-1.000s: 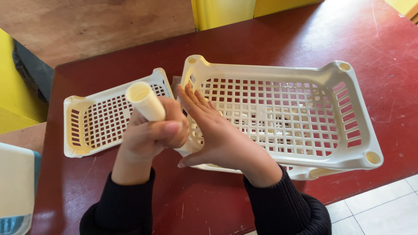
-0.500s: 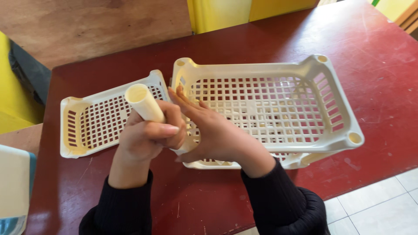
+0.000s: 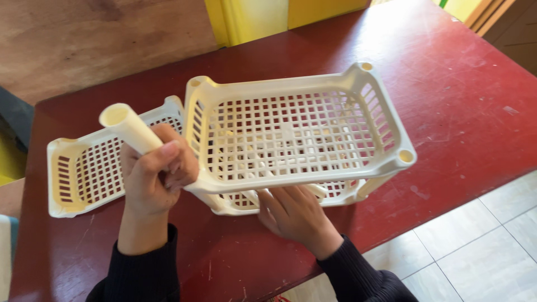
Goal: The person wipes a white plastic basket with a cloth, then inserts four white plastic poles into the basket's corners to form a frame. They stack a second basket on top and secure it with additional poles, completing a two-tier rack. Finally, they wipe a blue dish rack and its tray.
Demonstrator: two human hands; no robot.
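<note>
Two hands in dark sleeves, right hand [image 3: 293, 215] at 6 o'clock with fingers loosely spread under the near edge of the stacked crates [image 3: 296, 134], left hand [image 3: 156, 176] at 8 o'clock with fingers wrapped around one cream tube [image 3: 130, 127], three lattice crates counted, two stacked at centre, a third crate [image 3: 84, 168] at 9 o'clock, all on one red desk [image 3: 458, 95]

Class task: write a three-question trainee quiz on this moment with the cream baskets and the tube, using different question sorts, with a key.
1. True or false: the left hand grips a cream tube.
2. Where is the right hand? A) flat inside the upper basket B) at the near edge, under the upper basket C) on the floor tiles
3. Fill in: a separate basket lies to the ____ of the stacked ones on the red table.

Key: 1 true; 2 B; 3 left.
</note>
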